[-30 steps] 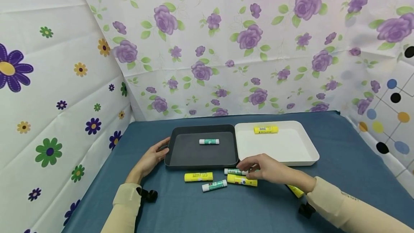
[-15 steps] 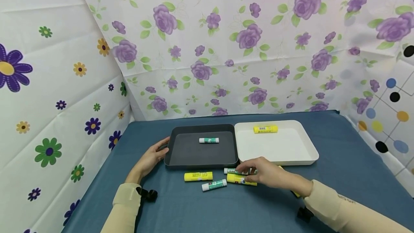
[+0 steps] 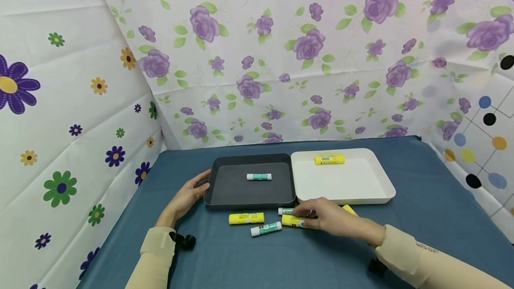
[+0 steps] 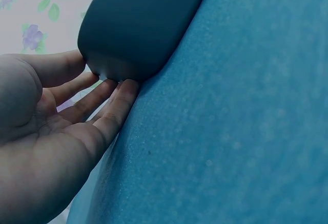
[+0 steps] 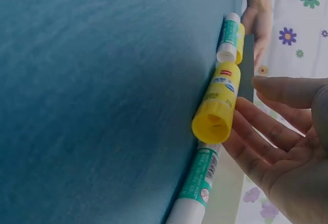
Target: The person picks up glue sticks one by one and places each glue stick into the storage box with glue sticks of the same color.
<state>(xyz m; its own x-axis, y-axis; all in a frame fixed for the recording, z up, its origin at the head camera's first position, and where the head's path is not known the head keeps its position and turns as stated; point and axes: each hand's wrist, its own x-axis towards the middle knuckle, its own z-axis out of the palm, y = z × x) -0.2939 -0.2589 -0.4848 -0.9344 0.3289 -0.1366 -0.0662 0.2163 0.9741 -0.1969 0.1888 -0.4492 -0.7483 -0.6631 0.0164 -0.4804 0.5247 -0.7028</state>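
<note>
Plainly, a yellow glue stick lies just beneath the right hand, thumb and fingers apart

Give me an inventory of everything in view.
white tray: 1, white, back right
dark tray: 1, grey, back left
green tubes: 3 visible, green-white, one in dark tray, two outside
yellow tubes: 4, yellow, one in white tray, three outside
tablecloth: 1, blue, underneath
printed sheets: 3, white, behind and at sides
wrist cameras: 2, black, wrists
sleeves: 2, cream, arms
left hand: 1, bare, touching dark tray
right hand: 1, bare, by yellow tube
</note>
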